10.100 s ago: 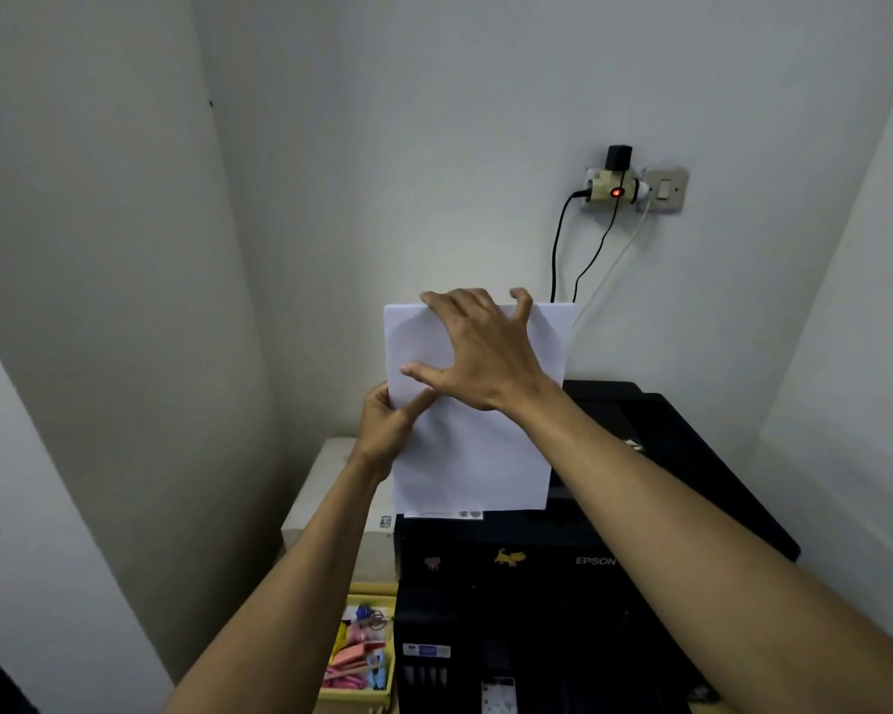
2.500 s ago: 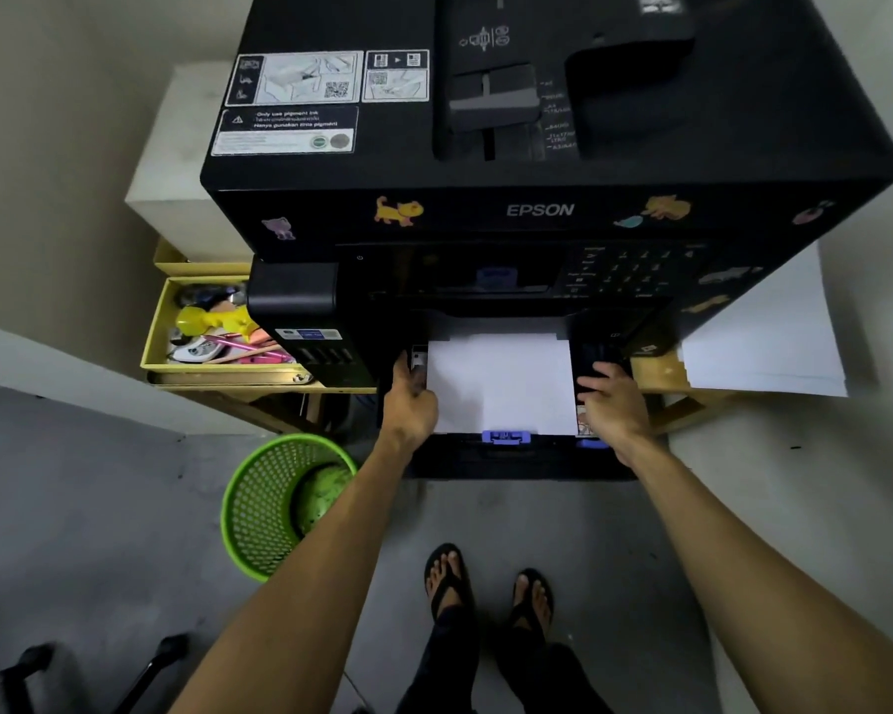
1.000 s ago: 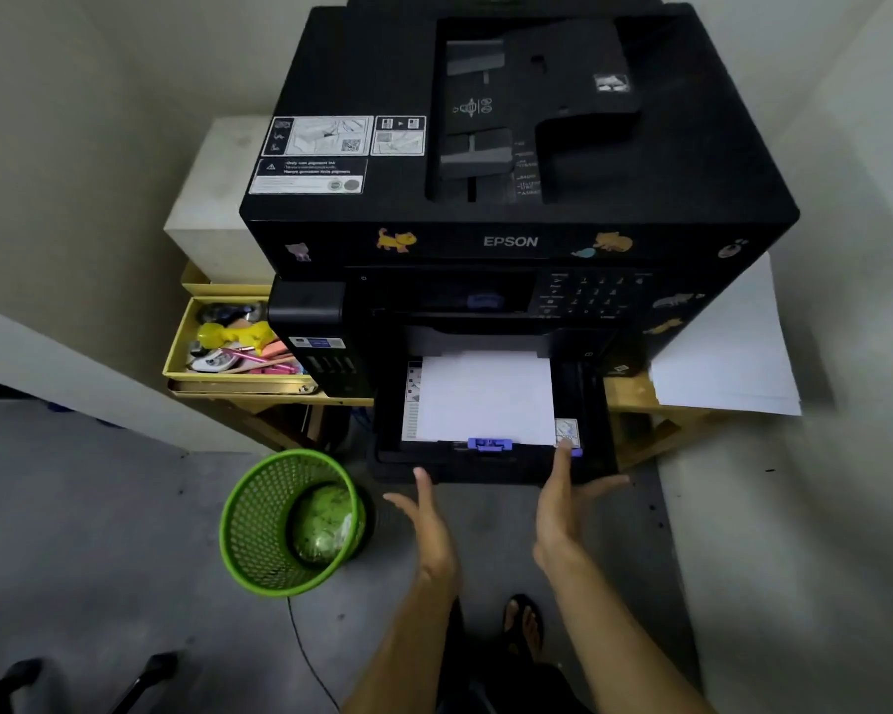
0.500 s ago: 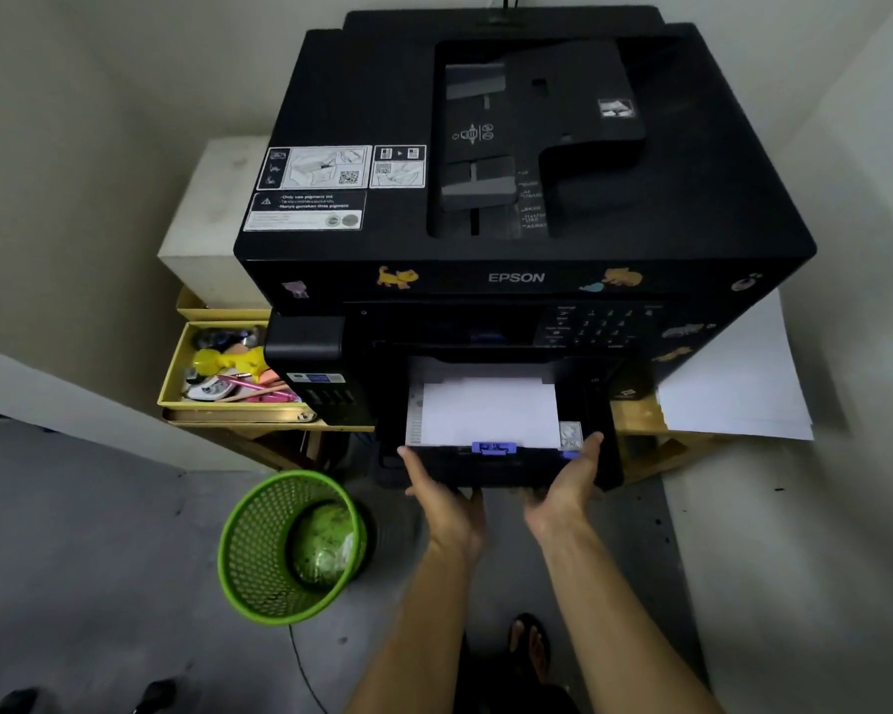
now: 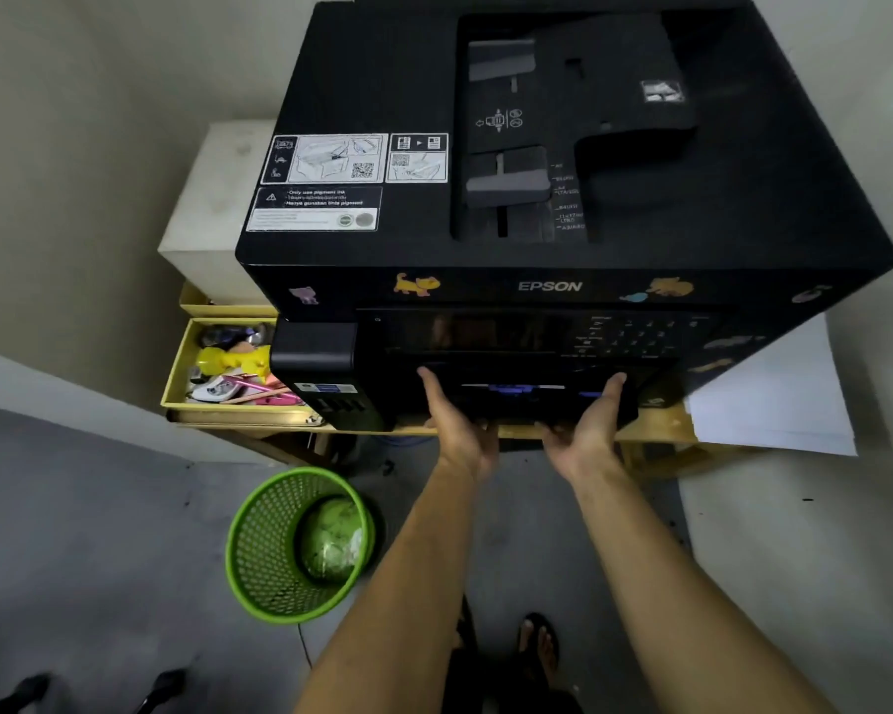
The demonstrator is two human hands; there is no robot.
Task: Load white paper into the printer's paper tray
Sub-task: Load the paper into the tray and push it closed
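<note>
A black Epson printer (image 5: 563, 198) stands on a low wooden table. Its paper tray (image 5: 524, 404) is pushed almost fully into the printer's front; only a thin strip of white paper (image 5: 478, 386) and the tray's purple guide tabs still show. My left hand (image 5: 460, 420) presses on the tray's left front edge, its thumb pointing up along the side. My right hand (image 5: 589, 425) presses on the right front edge in the same way. The fingers of both hands lie under the tray front, hidden.
A loose stack of white sheets (image 5: 774, 399) lies on the table right of the printer. A yellow drawer (image 5: 186, 368) of small items stands open at the left, under a white box (image 5: 212, 213). On the floor, a green mesh bin (image 5: 295, 543) stands left of my sandalled feet.
Over the last second both hands reached the tray's front and pushed it inwards. The white paper, mostly visible half a second ago, has slid almost wholly inside the printer.
</note>
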